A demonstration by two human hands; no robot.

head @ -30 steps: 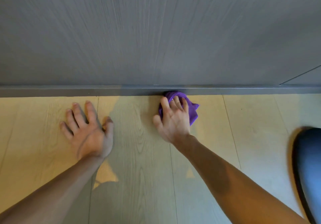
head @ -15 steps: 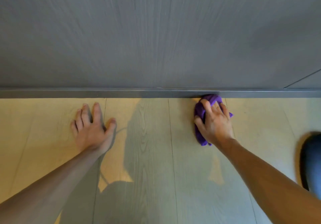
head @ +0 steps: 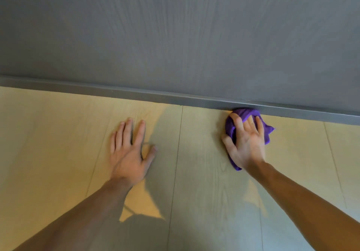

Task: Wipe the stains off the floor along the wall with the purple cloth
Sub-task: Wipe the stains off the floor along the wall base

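Fingers (head: 238, 123) of right hand (head: 246, 145) spread, pressing bunched purple cloth (head: 243, 112) against baseboard (head: 136, 93).

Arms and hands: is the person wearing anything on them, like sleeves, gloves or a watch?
No. Both forearms are bare as far as the picture shows, with no sleeves. The left hand and right hand have no gloves, rings or watch that I can see.

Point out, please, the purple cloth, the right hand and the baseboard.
purple cloth (head: 245, 113): head view, bunched top edge beyond the fingertips.
right hand (head: 246, 145): head view, back of the hand.
baseboard (head: 136, 94): head view, grey strip at the wall's foot.
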